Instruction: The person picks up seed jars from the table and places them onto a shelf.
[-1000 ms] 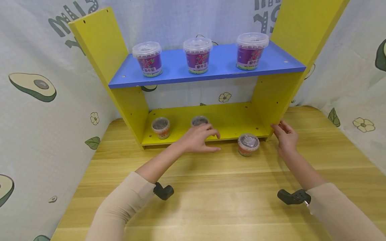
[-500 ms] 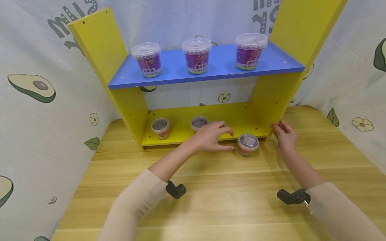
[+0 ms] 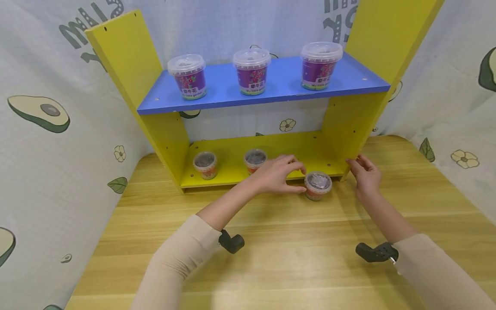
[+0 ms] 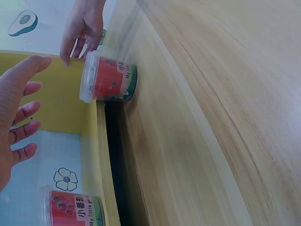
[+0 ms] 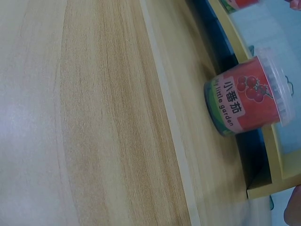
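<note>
In the head view my left hand (image 3: 277, 175) is beside a small clear-lidded cup (image 3: 317, 183) on the table, thumb and fingers spread at its left side. The left wrist view shows a gap between those fingers (image 4: 28, 110) and the red-labelled cup (image 4: 110, 80). Tomatoes are pictured on the cup (image 5: 249, 94) in the right wrist view. My right hand (image 3: 366, 177) touches the front of the yellow shelf's right side panel (image 3: 354, 125), its fingers loosely extended. Two similar cups, one left (image 3: 206, 165) and one in the middle (image 3: 253, 158), stand on the bottom board.
Three purple-labelled lidded cups, left (image 3: 190, 79), middle (image 3: 252, 75) and right (image 3: 320, 69), stand on the blue shelf board (image 3: 286, 77). The shelf unit stands on the wooden table (image 3: 279, 254). A printed cloth (image 3: 69, 172) hangs behind and at the sides.
My left hand has moved right, from in front of the middle cup to the left side of the cup on the table. The right hand stays at the panel.
</note>
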Tool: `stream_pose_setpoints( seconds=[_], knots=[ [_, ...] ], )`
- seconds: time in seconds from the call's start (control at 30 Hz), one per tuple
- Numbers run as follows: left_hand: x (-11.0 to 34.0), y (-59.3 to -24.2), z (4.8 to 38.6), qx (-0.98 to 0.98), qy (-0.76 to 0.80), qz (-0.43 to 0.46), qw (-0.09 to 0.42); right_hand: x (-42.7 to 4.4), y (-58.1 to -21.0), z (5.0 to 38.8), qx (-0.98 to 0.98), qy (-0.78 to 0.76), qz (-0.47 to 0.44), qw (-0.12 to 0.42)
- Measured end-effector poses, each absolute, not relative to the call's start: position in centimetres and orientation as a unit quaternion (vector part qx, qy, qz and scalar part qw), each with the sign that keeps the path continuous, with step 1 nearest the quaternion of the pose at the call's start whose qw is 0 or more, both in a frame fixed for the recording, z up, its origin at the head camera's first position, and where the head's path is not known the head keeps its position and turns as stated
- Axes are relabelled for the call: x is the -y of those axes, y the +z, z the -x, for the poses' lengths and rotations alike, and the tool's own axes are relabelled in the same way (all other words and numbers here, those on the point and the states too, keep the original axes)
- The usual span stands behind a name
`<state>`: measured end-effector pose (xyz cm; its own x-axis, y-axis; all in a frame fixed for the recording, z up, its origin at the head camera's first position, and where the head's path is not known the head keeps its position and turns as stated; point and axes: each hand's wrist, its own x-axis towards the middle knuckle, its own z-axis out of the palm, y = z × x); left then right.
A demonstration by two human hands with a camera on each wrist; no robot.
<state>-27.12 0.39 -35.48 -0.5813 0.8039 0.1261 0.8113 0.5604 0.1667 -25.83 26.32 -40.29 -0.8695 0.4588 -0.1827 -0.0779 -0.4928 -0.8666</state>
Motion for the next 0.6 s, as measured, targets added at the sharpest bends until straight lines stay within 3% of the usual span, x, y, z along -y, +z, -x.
stream_pose_setpoints(
  seconds=[0.6],
  knots=[
    [-4.5, -35.6, 27.7, 0.881, -0.087, 0.466, -0.001, -26.3, -40.2, 25.7, 0.479, 0.845, 0.182, 0.153]
  ],
)
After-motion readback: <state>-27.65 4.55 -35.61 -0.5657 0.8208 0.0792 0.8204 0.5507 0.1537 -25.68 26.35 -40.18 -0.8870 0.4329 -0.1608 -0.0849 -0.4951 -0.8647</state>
